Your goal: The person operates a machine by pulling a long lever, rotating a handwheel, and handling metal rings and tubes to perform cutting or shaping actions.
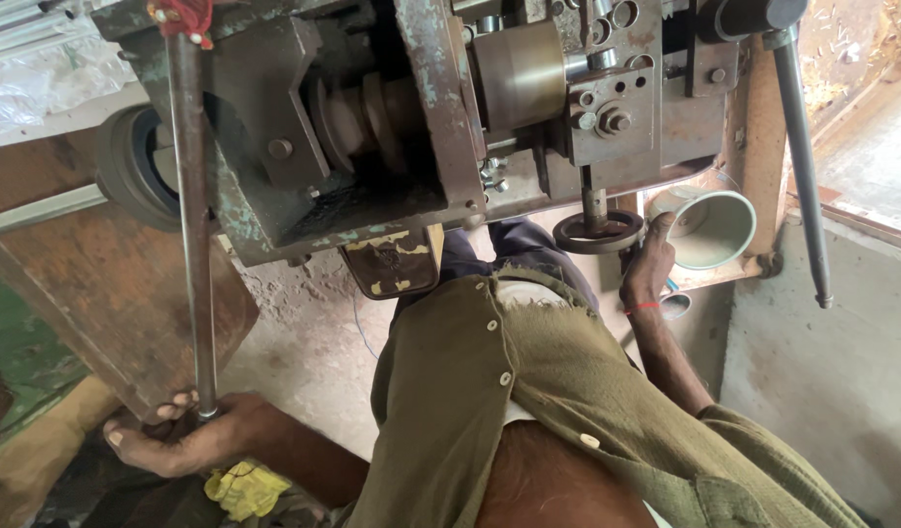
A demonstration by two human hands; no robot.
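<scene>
Pale green bucket, yellow rag, brown wooden board, crumpled plastic sheet

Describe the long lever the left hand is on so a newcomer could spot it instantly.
Start at the big worn green-grey machine filling the top of the view. From its upper left corner a thin steel lever rod runs straight down to the left hand. Its red-wrapped top sets it apart from the darker, unheld rod at far right.

Daylight from right, sharp, dim underneath.
</scene>
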